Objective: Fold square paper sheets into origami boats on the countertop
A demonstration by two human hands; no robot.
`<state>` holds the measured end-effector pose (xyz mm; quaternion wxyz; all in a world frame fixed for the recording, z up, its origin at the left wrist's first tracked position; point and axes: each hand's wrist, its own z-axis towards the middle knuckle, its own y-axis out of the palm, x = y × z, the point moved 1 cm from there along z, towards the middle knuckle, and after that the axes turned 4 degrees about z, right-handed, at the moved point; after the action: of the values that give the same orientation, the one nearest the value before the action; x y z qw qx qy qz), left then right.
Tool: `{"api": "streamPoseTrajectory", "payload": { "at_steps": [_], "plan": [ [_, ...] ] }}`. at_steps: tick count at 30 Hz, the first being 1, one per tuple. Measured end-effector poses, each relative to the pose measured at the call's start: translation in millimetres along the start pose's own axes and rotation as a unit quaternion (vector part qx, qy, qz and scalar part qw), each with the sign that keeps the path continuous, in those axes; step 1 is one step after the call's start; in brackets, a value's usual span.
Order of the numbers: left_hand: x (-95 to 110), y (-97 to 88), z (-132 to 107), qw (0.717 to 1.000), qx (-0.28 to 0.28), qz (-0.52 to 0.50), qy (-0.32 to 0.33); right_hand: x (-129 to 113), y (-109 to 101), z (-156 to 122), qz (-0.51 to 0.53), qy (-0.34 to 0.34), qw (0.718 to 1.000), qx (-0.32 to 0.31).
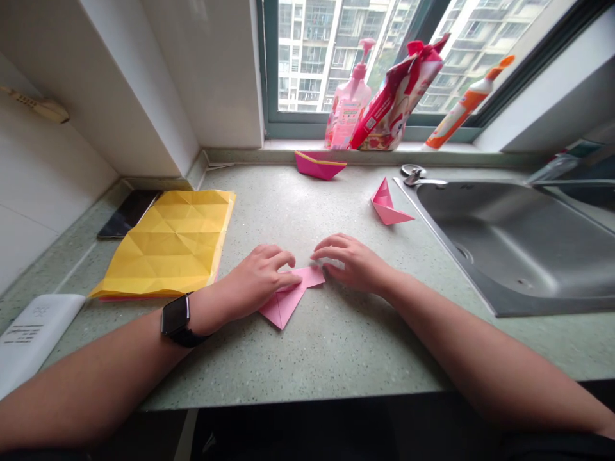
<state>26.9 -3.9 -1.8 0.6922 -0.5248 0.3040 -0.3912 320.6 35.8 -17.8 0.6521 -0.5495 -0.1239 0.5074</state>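
A pink folded paper [284,304] lies flat on the speckled green countertop [327,365], with a pointed end towards me. My left hand [254,282] rests on it, the thumb pressing its upper edge. My right hand [350,262] is curved just to the right, its fingertips at the paper's far corner. A black smartwatch [175,319] sits on my left wrist. Farther back stand a pink paper boat [319,165] and a smaller pink folded piece [388,206]. A creased yellow paper sheet [166,243] lies to the left, with a red edge showing beneath it.
A steel sink [509,246] is set in the counter at the right, with a drain fitting [413,174] behind it. A dark phone [129,213] and a white device [36,333] lie at the left. A pink pump bottle [348,102], a red-and-white bag [396,99] and an orange-capped bottle [464,105] stand on the window ledge.
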Motion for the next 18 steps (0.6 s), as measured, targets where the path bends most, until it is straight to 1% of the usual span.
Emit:
{"api": "streamPoseTrajectory", "payload": {
  "at_steps": [3, 6, 9, 14, 18],
  "plan": [
    [0.8, -1.4, 1.2, 1.0, -0.014, 0.015, 0.007, -4.5, -0.8, 1.7, 0.029, -0.015, 0.999, -0.019],
    [1.9, -2.4, 2.5, 1.0, -0.005, 0.01, 0.006, -6.1, -1.2, 2.7, 0.04, -0.018, 0.999, -0.027],
    [5.3, -3.6, 2.5, 1.0, 0.005, 0.009, -0.007, -5.4, -0.3, 2.7, 0.036, -0.017, 0.999, -0.02],
    [12.1, -3.8, 0.2, 0.999, -0.012, 0.031, -0.035, -3.1, -0.8, 1.5, 0.025, -0.017, 0.999, -0.017],
    [11.9, 0.4, 0.4, 0.998, -0.016, 0.04, -0.056, -3.3, -1.3, 1.4, 0.028, -0.016, 0.999, -0.021]
  ]
}}
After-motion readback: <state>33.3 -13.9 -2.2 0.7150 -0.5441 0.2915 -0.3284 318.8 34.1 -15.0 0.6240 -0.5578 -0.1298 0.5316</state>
